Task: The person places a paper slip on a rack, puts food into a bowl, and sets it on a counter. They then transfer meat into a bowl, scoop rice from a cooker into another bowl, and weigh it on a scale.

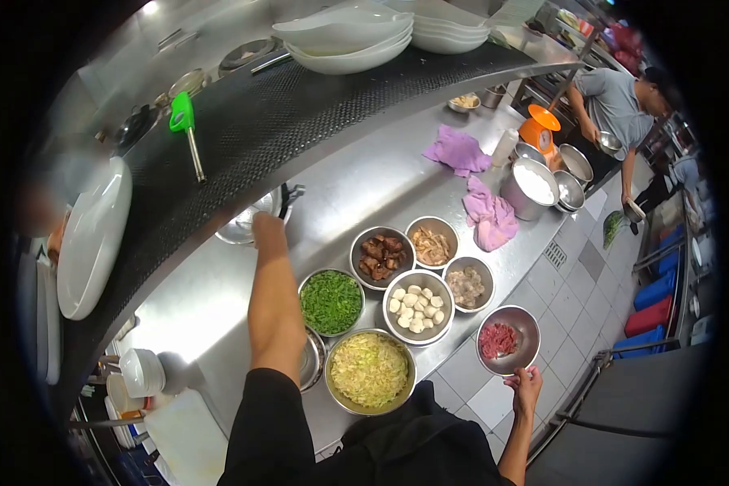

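Note:
My right hand [524, 382] grips the rim of a steel bowl of red raw meat [498, 341], held beyond the counter's edge over the floor. My left hand [266, 228] reaches to a steel bowl [239, 231] partly under the shelf; its fingers are hidden. Between my arms stand bowls of chopped greens [330, 302], shredded cabbage [369, 370], white balls [415, 309], brown chunks [381, 257], pale strips [432, 245] and pale pinkish pieces [465, 287]. Another steel bowl [311, 360] is partly hidden by my left arm.
On the shelf [243, 134] are white dishes [344, 40] and a green-handled lighter [183, 117]. Purple cloths [491, 214], a pot of white contents [530, 190] and an orange scale [538, 134] stand at the right. A co-worker [620, 105] holds a bowl there. A white board [185, 441] lies lower left.

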{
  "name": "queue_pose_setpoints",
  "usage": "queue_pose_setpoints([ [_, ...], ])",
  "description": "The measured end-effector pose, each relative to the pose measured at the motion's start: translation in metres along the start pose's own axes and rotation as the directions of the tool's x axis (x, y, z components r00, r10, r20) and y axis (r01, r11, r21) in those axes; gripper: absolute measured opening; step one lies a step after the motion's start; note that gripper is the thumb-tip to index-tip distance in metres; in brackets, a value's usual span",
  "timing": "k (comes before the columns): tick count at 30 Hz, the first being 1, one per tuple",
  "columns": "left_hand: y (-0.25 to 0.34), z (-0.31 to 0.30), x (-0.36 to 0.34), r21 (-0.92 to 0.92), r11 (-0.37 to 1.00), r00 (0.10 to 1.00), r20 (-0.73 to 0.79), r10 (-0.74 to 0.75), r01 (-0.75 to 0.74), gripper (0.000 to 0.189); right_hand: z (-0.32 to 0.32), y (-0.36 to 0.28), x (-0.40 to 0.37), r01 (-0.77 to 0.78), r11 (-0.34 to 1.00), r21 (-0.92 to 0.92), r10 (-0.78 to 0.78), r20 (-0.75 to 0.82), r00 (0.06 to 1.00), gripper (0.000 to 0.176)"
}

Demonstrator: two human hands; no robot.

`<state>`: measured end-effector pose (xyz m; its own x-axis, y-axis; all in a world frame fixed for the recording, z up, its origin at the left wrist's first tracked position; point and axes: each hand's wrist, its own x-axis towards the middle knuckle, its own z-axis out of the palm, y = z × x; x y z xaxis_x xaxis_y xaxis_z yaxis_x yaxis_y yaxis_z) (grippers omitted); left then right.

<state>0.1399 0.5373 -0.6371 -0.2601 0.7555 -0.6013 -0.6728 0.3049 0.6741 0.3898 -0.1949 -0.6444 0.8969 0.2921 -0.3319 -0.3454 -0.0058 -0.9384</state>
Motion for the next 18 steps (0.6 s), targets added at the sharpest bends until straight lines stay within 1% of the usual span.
queue_pose_setpoints([
  [6,0.033,0.003,0.025,-0.025,0.985,0.984,0.052,0.17,-0.169,0.053,0.007,-0.001,-0.009,-0.01,0.999,0.044,0.013,-0.068,0.998,0.017],
  [8,0.04,-0.002,0.034,-0.03,0.973,0.969,0.084,0.231,-0.23,0.052,0.006,0.0,-0.007,-0.019,1.0,0.02,0.02,-0.075,0.997,0.016],
  [10,0.044,-0.012,0.042,-0.033,0.951,0.944,0.121,0.308,-0.306,0.051,0.006,0.001,-0.003,0.005,1.0,0.003,-0.005,-0.06,0.998,0.015],
  [12,0.049,-0.027,0.052,-0.035,0.914,0.898,0.171,0.404,-0.405,0.05,0.009,-0.002,-0.003,0.005,1.0,-0.008,-0.005,-0.043,0.999,0.015],
  [13,0.052,-0.039,0.056,-0.03,0.877,0.854,0.215,0.474,-0.479,0.049,0.01,-0.003,-0.001,0.006,1.0,-0.008,-0.006,-0.045,0.999,0.015],
  [14,0.056,-0.051,0.065,0.002,0.817,0.779,0.304,0.548,-0.576,0.049,0.012,-0.004,0.001,0.008,1.0,-0.007,-0.009,-0.048,0.999,0.015],
  [15,0.061,-0.07,0.079,0.04,0.731,0.681,0.402,0.612,-0.681,0.048,0.014,-0.004,0.005,0.009,1.0,-0.009,-0.009,-0.042,0.999,0.015],
  [16,0.075,-0.091,0.084,0.115,0.552,0.515,0.553,0.655,-0.826,0.047,0.014,-0.004,0.007,0.005,1.0,-0.006,-0.005,-0.044,0.999,0.016],
  [17,0.087,-0.112,0.094,0.116,0.336,0.322,0.675,0.664,-0.935,0.046,0.014,-0.004,0.008,-0.002,1.0,-0.005,0.002,-0.048,0.999,0.016],
  [18,0.107,-0.13,0.09,0.064,0.598,0.46,0.706,0.538,-0.799,0.039,0.015,-0.003,0.009,-0.009,1.0,-0.008,0.009,-0.045,0.999,0.016],
])
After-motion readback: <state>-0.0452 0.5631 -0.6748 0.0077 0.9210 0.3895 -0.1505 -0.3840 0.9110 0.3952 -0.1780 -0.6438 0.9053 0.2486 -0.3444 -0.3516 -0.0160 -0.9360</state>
